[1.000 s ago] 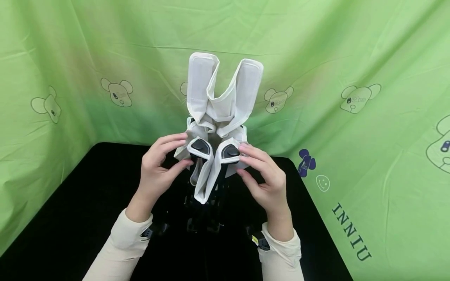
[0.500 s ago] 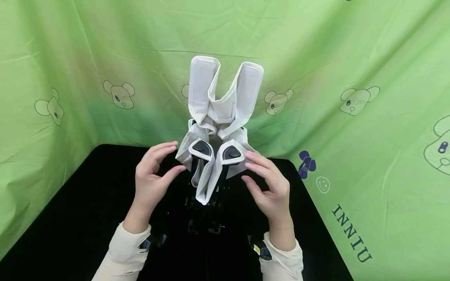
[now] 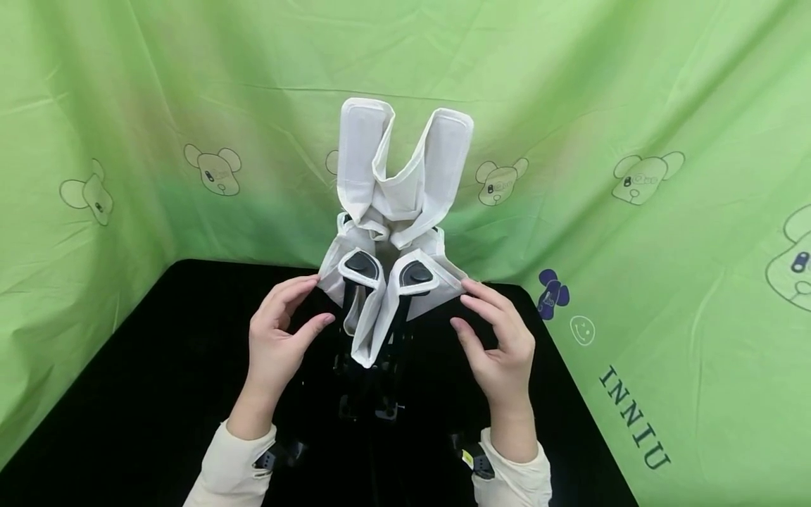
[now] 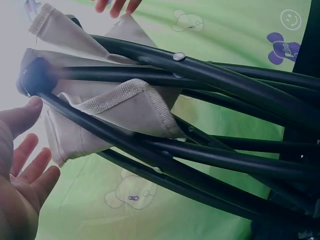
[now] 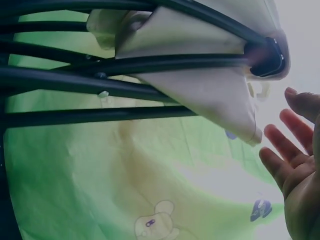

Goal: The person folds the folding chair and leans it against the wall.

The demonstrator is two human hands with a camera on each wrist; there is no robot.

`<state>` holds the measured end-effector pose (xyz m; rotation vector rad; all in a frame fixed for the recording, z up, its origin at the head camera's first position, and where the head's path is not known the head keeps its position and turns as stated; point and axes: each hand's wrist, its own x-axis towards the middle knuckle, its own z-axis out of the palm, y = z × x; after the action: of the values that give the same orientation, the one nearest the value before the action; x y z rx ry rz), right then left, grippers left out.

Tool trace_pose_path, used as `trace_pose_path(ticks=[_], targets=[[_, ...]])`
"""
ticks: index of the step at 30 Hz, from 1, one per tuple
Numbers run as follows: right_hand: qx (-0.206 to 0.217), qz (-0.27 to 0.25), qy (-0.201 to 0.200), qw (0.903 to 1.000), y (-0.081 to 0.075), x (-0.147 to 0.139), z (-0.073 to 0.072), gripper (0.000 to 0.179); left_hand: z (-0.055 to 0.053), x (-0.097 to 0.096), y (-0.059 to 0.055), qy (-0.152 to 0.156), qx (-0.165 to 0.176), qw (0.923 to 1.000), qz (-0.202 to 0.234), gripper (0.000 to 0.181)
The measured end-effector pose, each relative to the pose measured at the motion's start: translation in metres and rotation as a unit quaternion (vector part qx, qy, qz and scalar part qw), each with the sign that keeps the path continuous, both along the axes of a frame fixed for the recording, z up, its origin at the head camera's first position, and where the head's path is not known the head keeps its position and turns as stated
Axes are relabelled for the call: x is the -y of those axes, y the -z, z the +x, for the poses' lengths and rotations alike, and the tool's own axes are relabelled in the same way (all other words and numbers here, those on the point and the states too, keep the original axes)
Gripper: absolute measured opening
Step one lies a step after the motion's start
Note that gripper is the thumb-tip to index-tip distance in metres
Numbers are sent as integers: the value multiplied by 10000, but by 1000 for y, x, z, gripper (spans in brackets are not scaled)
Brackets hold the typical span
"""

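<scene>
A folded camping chair with off-white cloth (image 3: 404, 193) and dark tube legs (image 4: 200, 85) stands upright in the middle of the head view. Two cloth corners with black caps (image 3: 416, 273) face me, and two flaps rise behind them. Beside the chair's left cloth corner, my left hand (image 3: 275, 341) has its fingers spread, fingertips at the cloth edge. My right hand (image 3: 503, 348) mirrors it at the right corner (image 5: 245, 132), thumb apart from the fingers. Neither hand grips the cloth. Whether the fingertips touch it, I cannot tell. The lower legs blend into the dark surface.
The chair stands on a black-covered table (image 3: 158, 366). Green curtain (image 3: 405, 49) with printed bear heads hangs behind and at both sides, close to the table's edges. Each wrist carries a dark strap with a camera.
Both hands have drawn outward from the chair's front caps to its outer cloth corners, the left hand also slightly lower. Those side corners now show spread out. The chair stays in place.
</scene>
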<state>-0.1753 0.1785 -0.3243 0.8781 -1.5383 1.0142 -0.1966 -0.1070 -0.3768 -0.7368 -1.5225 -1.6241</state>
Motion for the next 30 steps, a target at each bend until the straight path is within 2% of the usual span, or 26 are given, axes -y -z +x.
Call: trace_pose_path(ticks=[16, 21, 30], targets=[[808, -328, 376, 9955, 22, -10, 4, 23, 7, 5, 24, -242, 556, 9980, 190, 56], [1192, -404, 308, 9916, 33, -12, 4, 28, 8, 8, 34, -209, 980, 9948, 174, 55], [1941, -631, 23, 9789, 47, -13, 0, 35, 5, 6, 52, -57, 1771, 9842, 6, 49]])
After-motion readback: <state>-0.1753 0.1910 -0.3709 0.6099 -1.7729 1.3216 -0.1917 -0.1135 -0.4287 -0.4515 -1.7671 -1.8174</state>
